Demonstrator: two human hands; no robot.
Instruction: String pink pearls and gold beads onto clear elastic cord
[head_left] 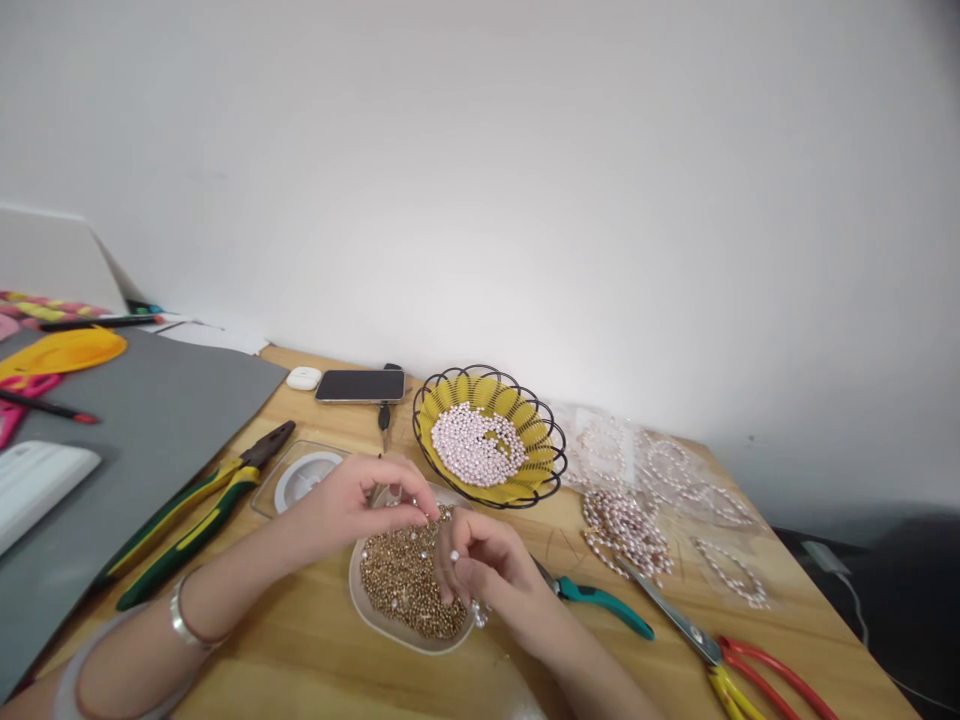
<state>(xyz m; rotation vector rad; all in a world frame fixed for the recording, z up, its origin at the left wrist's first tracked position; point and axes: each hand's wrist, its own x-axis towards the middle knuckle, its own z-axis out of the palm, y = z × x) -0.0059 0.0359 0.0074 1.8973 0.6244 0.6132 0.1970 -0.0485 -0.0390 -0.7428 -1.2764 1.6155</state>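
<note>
one dish (pixel 360 605) of gold beads (pixel 401 580), beneath both hands; left hand (pixel 367 505) pinched, contents i can't tell; right hand (pixel 495 570), rightward, grasping one pearly bead (pixel 454 556).

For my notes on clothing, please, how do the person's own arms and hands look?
Both the left hand and right hand are ungloved. A shiny silver bangle circles the left wrist; a pale, cuff-like band sits farther up that forearm. The visible right forearm shows no sleeve or bracelet.
</note>
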